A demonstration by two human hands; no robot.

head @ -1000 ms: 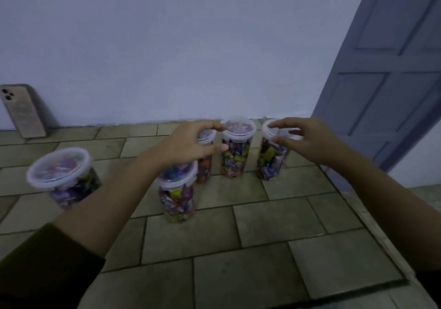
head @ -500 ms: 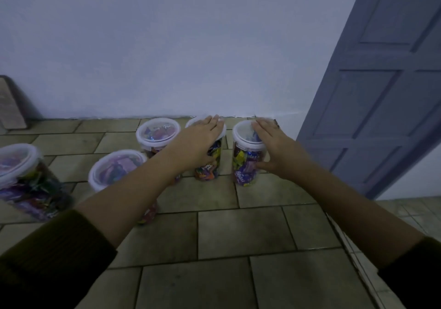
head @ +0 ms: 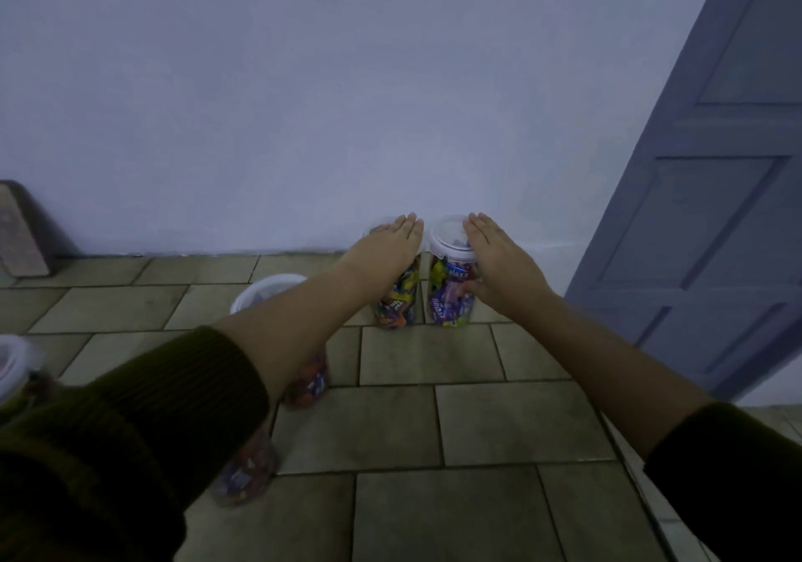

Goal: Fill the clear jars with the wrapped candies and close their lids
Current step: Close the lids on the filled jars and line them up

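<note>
Nearest the camera, two dark olive knitted sleeves (head: 130, 431) frame the view over a floor of grey-green rectangular tiles (head: 434, 431). Under the left forearm stand two clear plastic jars of wrapped candies, largely hidden: a near jar (head: 243, 474) low on the left, and a second jar with a white lid (head: 269, 290) just beyond it. At the left edge a further lidded jar (head: 13, 366) is cut off by the frame.

Farther out, close to the pale wall (head: 304, 105), two clear candy-filled jars stand upright side by side, nearly touching. The left hand (head: 390, 249) lies flat, fingers straight, palm down on the lid of the left jar (head: 397, 301); its grip is released, pressing rather than clasping. The right hand (head: 499, 262) lies flat across the white lid (head: 447, 236) of the right jar (head: 449, 301), fingers extended, thumb against the jar's side, grip likewise unclenched. Both lids sit on their jars.

A blue-grey panelled door (head: 716, 214) stands to the right.
</note>
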